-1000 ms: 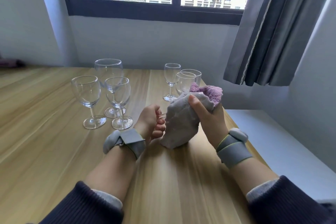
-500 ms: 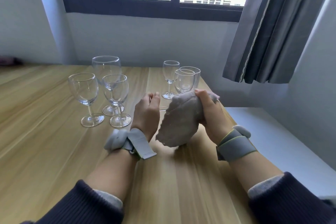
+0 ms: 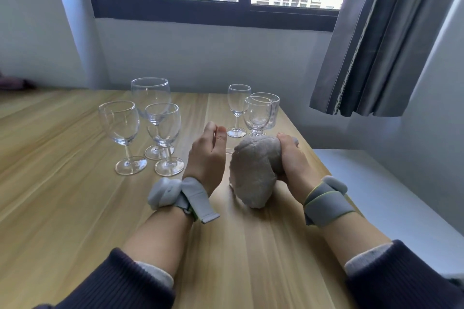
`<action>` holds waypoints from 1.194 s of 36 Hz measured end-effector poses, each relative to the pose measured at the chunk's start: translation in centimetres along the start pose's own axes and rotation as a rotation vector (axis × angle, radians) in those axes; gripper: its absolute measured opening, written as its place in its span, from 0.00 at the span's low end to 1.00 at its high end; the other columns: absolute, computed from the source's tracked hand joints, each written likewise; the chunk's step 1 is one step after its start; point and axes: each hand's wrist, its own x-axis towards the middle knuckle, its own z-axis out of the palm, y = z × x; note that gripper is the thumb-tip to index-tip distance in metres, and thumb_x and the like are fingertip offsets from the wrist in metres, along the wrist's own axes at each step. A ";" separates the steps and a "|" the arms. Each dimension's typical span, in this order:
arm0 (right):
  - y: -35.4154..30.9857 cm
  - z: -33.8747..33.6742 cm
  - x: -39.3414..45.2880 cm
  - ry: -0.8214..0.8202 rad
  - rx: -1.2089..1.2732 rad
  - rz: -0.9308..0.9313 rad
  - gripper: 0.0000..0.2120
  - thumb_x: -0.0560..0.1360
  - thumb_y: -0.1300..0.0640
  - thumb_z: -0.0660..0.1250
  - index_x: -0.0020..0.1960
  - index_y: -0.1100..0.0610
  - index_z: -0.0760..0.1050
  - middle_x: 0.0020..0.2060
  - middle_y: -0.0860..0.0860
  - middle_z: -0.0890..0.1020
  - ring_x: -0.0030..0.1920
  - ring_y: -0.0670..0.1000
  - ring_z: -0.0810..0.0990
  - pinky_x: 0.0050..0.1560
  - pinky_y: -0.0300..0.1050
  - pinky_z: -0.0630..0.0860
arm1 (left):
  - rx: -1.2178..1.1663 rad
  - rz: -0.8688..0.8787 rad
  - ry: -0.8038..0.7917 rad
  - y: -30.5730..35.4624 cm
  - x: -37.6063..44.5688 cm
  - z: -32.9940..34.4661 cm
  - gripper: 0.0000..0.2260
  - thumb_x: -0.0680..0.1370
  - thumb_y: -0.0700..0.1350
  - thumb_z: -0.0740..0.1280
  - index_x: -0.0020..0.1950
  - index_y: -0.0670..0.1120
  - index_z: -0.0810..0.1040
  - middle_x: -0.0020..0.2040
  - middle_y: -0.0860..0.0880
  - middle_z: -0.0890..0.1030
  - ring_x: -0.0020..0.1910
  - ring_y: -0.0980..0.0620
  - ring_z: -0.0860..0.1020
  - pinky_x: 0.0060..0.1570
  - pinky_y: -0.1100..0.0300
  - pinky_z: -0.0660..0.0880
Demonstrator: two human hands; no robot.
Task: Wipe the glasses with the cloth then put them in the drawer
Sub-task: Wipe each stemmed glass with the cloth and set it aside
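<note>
glass hidden in cloth (image 3: 253, 170), right hand (image 3: 292, 160) gripping.

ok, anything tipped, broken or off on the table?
Mostly no: all six glasses stand upright on the table, none visibly cracked. One oddity: the left wrist strap has a loose end sticking out, unlike the snug right wrist strap.

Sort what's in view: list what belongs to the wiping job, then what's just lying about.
Job:
- cloth, gripped by the right hand
- left hand, holding something thin, barely visible
- three wine glasses
- small glasses
- ribbed glass

Lying about:
- curtain
- dark item at far left
- table
</note>
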 end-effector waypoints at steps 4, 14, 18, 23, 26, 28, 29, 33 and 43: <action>-0.1 -0.1 -0.4 0.041 -0.083 -0.217 0.13 0.82 0.52 0.54 0.42 0.56 0.70 0.43 0.46 0.75 0.55 0.52 0.73 0.61 0.44 0.68 | -0.196 -0.263 -0.033 -0.4 0.4 0.5 0.17 0.73 0.60 0.54 0.36 0.47 0.65 0.29 0.50 0.67 0.32 0.45 0.64 0.33 0.49 0.61; -0.4 -1.7 -1.5 0.074 -0.450 -0.694 0.25 0.78 0.43 0.52 0.45 0.63 0.77 0.39 0.60 0.81 0.41 0.55 0.79 0.42 0.43 0.73 | -0.538 -0.763 -0.198 -0.9 0.7 0.8 0.15 0.83 0.50 0.52 0.39 0.45 0.65 0.31 0.47 0.61 0.22 0.56 0.56 0.20 0.74 0.53; -0.5 -1.7 -1.5 0.072 -0.469 -0.698 0.26 0.77 0.42 0.51 0.43 0.62 0.76 0.37 0.58 0.81 0.41 0.56 0.79 0.43 0.48 0.75 | -0.590 -0.812 -0.210 -0.6 0.4 0.8 0.14 0.82 0.49 0.52 0.39 0.45 0.65 0.30 0.48 0.60 0.19 0.56 0.56 0.19 0.74 0.52; -0.6 -1.4 -1.1 0.091 -0.403 -0.568 0.25 0.80 0.46 0.54 0.41 0.65 0.76 0.39 0.61 0.82 0.42 0.55 0.79 0.43 0.38 0.74 | -0.487 -0.615 -0.124 -0.3 0.4 1.1 0.15 0.83 0.49 0.54 0.41 0.44 0.67 0.32 0.47 0.63 0.20 0.55 0.59 0.20 0.70 0.55; -0.8 -1.2 -0.8 0.025 -0.361 -0.428 0.21 0.78 0.45 0.53 0.46 0.59 0.78 0.44 0.58 0.82 0.48 0.56 0.79 0.51 0.48 0.75 | -0.333 -0.381 -0.056 -0.3 0.3 0.8 0.15 0.77 0.57 0.57 0.39 0.47 0.70 0.31 0.47 0.66 0.25 0.48 0.65 0.27 0.57 0.63; -0.9 -1.5 -0.6 0.017 -0.390 -0.328 0.17 0.81 0.51 0.52 0.47 0.58 0.76 0.45 0.55 0.78 0.49 0.54 0.74 0.49 0.44 0.68 | -0.190 -0.227 -0.042 -0.3 0.2 0.4 0.16 0.73 0.59 0.55 0.39 0.48 0.71 0.31 0.45 0.68 0.32 0.45 0.67 0.36 0.48 0.64; -0.7 -1.7 -0.4 0.020 -0.391 -0.274 0.16 0.81 0.53 0.51 0.44 0.58 0.73 0.42 0.54 0.76 0.46 0.53 0.72 0.48 0.43 0.65 | -0.114 -0.145 -0.035 -0.2 0.1 0.1 0.17 0.74 0.59 0.54 0.40 0.47 0.71 0.30 0.47 0.68 0.32 0.45 0.67 0.37 0.48 0.65; 0.4 -1.3 0.6 -0.025 -0.270 -0.012 0.13 0.78 0.53 0.52 0.35 0.52 0.63 0.33 0.51 0.68 0.34 0.50 0.67 0.33 0.42 0.63 | 0.098 0.197 0.029 0.5 -0.4 -0.6 0.14 0.78 0.54 0.54 0.43 0.45 0.70 0.27 0.53 0.67 0.28 0.55 0.67 0.32 0.56 0.60; 0.3 -0.8 0.1 -0.001 -0.182 -0.048 0.13 0.75 0.48 0.53 0.35 0.52 0.63 0.34 0.51 0.70 0.35 0.50 0.69 0.31 0.40 0.63 | 0.040 0.172 0.056 0.5 -0.2 -0.4 0.14 0.78 0.53 0.54 0.41 0.44 0.70 0.25 0.53 0.65 0.28 0.52 0.64 0.33 0.55 0.60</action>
